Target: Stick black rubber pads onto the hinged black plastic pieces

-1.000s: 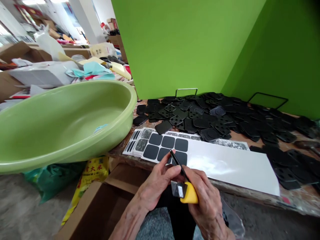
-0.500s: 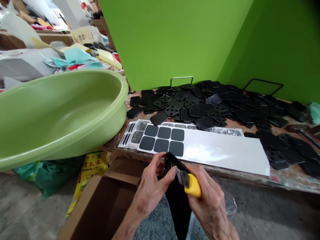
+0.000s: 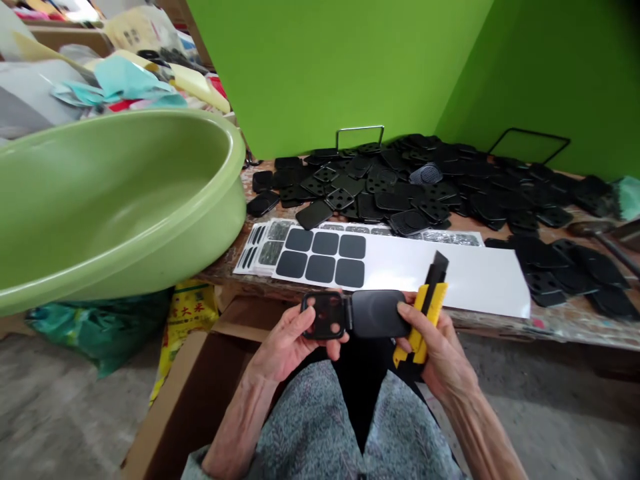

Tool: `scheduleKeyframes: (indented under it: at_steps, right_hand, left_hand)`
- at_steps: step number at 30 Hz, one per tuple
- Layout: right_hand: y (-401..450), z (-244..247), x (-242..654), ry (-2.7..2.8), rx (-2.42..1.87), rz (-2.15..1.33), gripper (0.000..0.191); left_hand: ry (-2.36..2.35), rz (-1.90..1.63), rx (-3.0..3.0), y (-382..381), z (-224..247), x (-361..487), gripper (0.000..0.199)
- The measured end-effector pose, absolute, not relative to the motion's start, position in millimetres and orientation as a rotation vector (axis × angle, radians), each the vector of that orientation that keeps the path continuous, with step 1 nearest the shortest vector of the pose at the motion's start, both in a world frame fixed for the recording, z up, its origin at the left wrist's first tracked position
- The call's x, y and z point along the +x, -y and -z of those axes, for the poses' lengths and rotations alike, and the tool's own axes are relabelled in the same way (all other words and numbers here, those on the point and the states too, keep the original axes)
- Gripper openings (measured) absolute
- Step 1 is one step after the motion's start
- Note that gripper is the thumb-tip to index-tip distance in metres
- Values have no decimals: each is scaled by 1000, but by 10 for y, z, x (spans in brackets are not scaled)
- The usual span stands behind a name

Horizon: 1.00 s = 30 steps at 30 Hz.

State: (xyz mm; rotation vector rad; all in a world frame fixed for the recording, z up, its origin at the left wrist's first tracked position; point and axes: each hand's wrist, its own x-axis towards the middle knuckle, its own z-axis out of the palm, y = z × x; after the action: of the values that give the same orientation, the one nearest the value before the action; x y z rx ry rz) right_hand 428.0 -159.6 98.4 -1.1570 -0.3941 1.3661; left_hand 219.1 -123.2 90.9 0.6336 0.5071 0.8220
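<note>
My left hand [image 3: 285,340] pinches the left half of a small black hinged case [image 3: 327,317], which lies opened out flat with round marks showing on that half. My right hand [image 3: 440,347] holds the smooth lid half by its right edge with the thumb. Tucked in the same hand is a yellow utility knife [image 3: 431,300], its dark blade pointing up and away from me. Just beyond the hands, a white sheet of dark rounded-square stickers [image 3: 320,257] lies on the table, its right part bare backing.
A heap of black plates [image 3: 390,193] covers the back of the table [image 3: 235,260] before a green panel [image 3: 340,67]. On the left stands a large green basin [image 3: 200,220]. An open cardboard box [image 3: 185,393] sits below, beside a yellow bag [image 3: 193,300].
The black case has swung from edge-on to lying opened out flat toward me. My right hand has shifted right, and the knife blade now points away instead of at the case.
</note>
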Motion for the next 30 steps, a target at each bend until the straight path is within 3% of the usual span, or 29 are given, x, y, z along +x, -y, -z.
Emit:
scheduleKeyframes:
  at_steps: [3, 8, 13, 16, 19, 23, 30]
  right_hand:
    - [1655, -959, 4240, 315, -1185, -1337, 32]
    - [1741, -924, 4108, 201, -1207, -1370, 36]
    - [1795, -898, 3930, 181, -1217, -1352, 36]
    - [1793, -916, 3967, 584, -1430, -1268, 34]
    - [1748, -1037, 4080, 1250, -1641, -828, 37]
    - [1657, -1316, 4096, 2046, -1335, -374, 39]
    - [1613, -1545, 3991, 2387, -1281, 5, 50]
  left_hand:
    - [-380, -861, 571, 1244, -947, 2157, 48]
    - [-423, -898, 591, 1228, -1024, 2207, 31]
    - [-580, -1110, 564, 1334, -1210, 2448, 38]
    - [-723, -1222, 623, 1357, -1324, 2489, 26]
    - [-943, -1190, 833, 1323, -1404, 2377, 21]
    - [-1213, -992, 1162, 1324, -1458, 2222, 21]
    - [-1359, -921, 1446, 1385, -1449, 2245, 23]
